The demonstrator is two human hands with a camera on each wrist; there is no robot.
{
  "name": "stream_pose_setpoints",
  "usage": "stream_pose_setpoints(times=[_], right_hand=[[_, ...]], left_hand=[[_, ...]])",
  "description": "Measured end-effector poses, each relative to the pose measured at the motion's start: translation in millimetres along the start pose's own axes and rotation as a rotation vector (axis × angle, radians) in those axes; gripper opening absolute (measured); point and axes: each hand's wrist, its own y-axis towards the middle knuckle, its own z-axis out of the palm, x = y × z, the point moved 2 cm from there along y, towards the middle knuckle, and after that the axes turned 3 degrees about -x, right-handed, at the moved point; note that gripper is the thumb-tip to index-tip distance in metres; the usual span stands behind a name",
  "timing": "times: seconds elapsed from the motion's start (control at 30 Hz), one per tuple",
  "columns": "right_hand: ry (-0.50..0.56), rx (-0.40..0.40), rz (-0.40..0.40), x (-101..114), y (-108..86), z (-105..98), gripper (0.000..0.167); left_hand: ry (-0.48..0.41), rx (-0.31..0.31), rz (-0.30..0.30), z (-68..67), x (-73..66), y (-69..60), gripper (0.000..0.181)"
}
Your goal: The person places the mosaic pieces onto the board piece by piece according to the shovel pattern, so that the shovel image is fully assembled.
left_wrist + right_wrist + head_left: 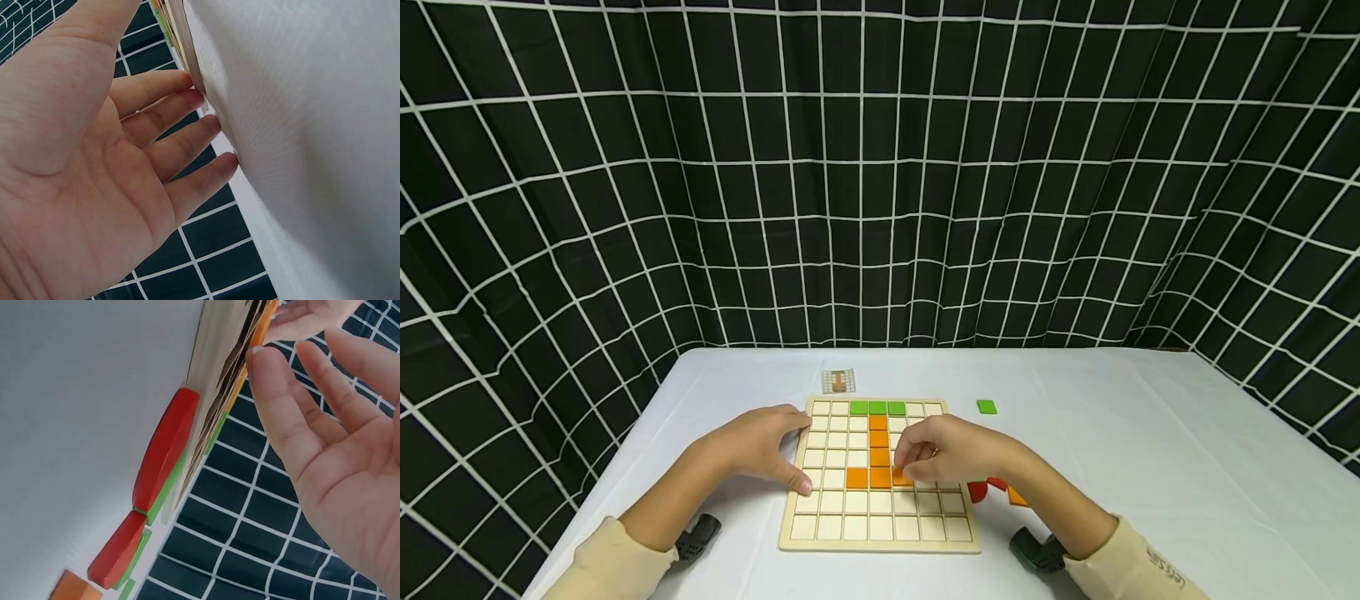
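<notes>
Right fingertips on an orange tile, left hand at the board's edge

The right hand has its fingers loosely bent, a tip touching the orange tile; nothing shows gripped in its palm. That tile sits at the right end of a row of three orange tiles on the wooden board. The left hand is spread wide, thumb and fingers apart, touching the board's left edge. Red pieces lie just beside the board's right edge.

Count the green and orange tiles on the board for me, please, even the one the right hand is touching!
Green tiles: 3
Orange tiles: 6, including the one at the right hand
Total: 9
</notes>
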Motion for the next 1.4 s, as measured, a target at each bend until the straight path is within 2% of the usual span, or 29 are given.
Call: stream_pose_setpoints(times=[0.13, 0.23, 0.33, 0.43, 0.5, 0.63, 0.93, 1.17, 1.4], right_hand=[[-0.048, 0.022, -0.053, 4, -2.6, 1, 0.008], [-0.166, 0.065, -0.089, 15, -7.1, 3, 0.005], [-0.335, 0.139, -0.062, 30, -13.6, 10, 0.002], [-0.469, 0.199, -0.006, 43, -19.5, 20, 0.013], [-0.533, 0.206, 0.025, 48, -21.9, 26, 0.021], [-0.594, 0.185, 0.052, 51, -24.1, 32, 0.029], [-0.485, 0.207, -0.014, 50, -27.0, 24, 0.018], [-0.469, 0.202, -0.067, 47, -25.2, 19, 0.017], [-0.288, 0.271, -0.1, 32, -19.3, 9, 0.017]], left_hand=[[-0.001, 0.003, 0.009, -0.2, -0.3, 0.3, 0.089], [-0.002, 0.005, 0.008, -0.5, -0.6, 1.0, 0.089], [-0.001, 0.004, 0.003, -0.9, -1.0, 1.2, 0.091], [-0.005, 0.003, -0.012, -1.0, -0.8, 1.3, 0.093], [-0.009, 0.004, -0.023, -0.8, -0.6, 1.1, 0.094], [-0.016, 0.008, -0.032, -0.3, -0.5, 0.4, 0.094], [-0.006, 0.005, -0.018, 1.4, -0.9, 1.6, 0.094], [-0.007, 0.005, -0.032, 2.2, -0.9, 2.6, 0.096], [-0.011, 0.004, -0.032, 1.0, -0.4, 1.2, 0.094]])
